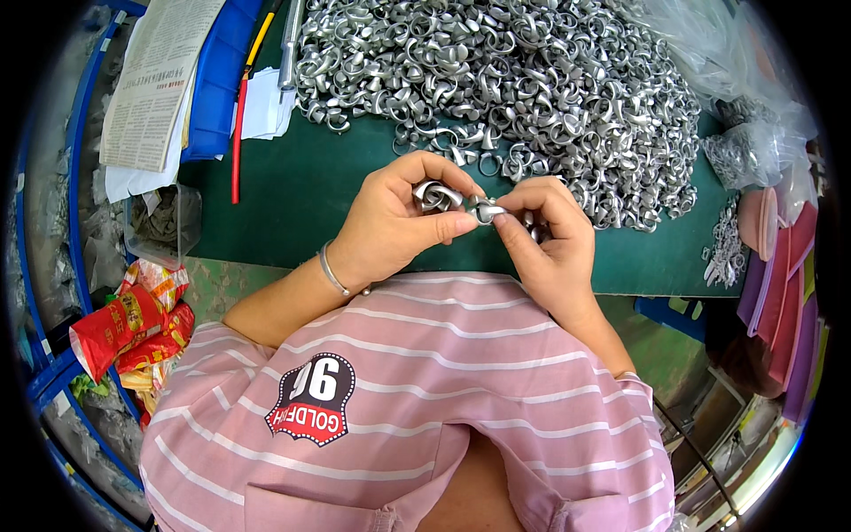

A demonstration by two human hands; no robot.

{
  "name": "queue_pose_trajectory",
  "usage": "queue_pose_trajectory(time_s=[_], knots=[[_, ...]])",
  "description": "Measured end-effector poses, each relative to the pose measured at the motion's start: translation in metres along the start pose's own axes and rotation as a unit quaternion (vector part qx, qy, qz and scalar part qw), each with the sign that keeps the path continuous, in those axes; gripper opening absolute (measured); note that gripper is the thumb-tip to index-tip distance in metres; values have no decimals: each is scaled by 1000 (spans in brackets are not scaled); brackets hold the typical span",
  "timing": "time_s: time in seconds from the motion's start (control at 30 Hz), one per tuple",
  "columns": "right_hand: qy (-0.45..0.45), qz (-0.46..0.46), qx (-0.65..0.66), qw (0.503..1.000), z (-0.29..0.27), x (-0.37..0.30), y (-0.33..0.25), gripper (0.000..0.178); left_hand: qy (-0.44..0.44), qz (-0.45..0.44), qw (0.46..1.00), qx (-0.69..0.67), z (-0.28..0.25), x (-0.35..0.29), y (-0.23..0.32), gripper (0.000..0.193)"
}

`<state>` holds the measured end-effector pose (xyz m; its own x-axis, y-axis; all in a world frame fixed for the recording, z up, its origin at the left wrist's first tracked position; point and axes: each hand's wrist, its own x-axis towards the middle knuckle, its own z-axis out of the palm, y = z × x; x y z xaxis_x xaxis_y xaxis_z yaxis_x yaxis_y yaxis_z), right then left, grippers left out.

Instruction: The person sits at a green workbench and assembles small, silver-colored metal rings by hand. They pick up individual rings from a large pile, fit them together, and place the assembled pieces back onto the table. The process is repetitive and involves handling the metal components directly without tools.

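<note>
My left hand curls around several silver-grey metal rings, with its thumb and index fingertips meeting at one more ring. That ring sits between both hands, and the thumb and forefinger of my right hand pinch its other side. More rings show in the curled fingers of my right hand. Beyond my hands a large heap of similar rings covers the far part of the green tabletop. A few loose rings lie at the heap's near edge.
At the left stand a blue bin with newspaper, a red-and-yellow stick and a clear plastic box. Red packets sit below by blue racks. Plastic bags and a small pile of metal pieces lie right.
</note>
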<state>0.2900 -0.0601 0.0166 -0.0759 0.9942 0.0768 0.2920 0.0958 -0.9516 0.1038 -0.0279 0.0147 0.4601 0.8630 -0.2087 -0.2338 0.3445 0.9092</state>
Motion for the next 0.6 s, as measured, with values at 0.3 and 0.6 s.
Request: queue_pose_trajectory(time_s=[0.3, 0.6], knots=[[-48, 155, 210, 964, 3, -1, -8, 10, 13, 23, 999, 21, 2, 2, 3, 28], [-22, 146, 186, 971, 5, -3, -7, 16, 28, 50, 997, 58, 1, 1, -2, 31]])
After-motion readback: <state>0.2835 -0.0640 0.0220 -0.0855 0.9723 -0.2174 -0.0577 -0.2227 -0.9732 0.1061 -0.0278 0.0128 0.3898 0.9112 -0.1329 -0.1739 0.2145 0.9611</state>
